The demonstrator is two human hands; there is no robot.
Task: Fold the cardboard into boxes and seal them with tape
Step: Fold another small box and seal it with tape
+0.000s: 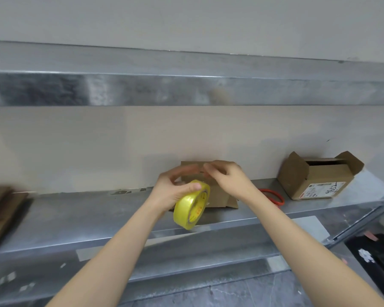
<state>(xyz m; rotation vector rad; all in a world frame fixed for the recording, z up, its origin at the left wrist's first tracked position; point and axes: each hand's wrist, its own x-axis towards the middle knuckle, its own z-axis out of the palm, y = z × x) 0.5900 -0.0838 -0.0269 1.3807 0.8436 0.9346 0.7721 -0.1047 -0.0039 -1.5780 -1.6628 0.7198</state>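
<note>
Closest up, two bare forearms (111, 258) reaching in from the bottom edge toward a metal shelf (98, 216). Got the left hand (171, 192) gripping a yellow tape roll (192, 206), thumb pressed on the outer rim, roll tilted on edge and held up off the shelf. Then the right hand (230, 181) a touch higher, fingertips bunched together in a pinch right beside the left fingers. Can't tell about any tape end between them, way too blurry, so no calling that hand's grip either way.

Right behind both hands, sitting on the shelf against the wall: a small cardboard box (218, 192), half hidden, one flap lying flat on the shelf at the lower right. Just to the right of it, red loop handles (280, 199), looks like scissors, partly covered by the right wrist.

Further right, well apart from the hands, a second cardboard box (315, 180) with top flaps standing open and a white label (319, 189) with handwriting on the front. Way over at the left edge, a stack of flat cardboard (0, 209) lying on the same shelf.

Behind everything, a plain beige wall (98, 147), and higher up an upper metal shelf (186, 89) running right across
</note>
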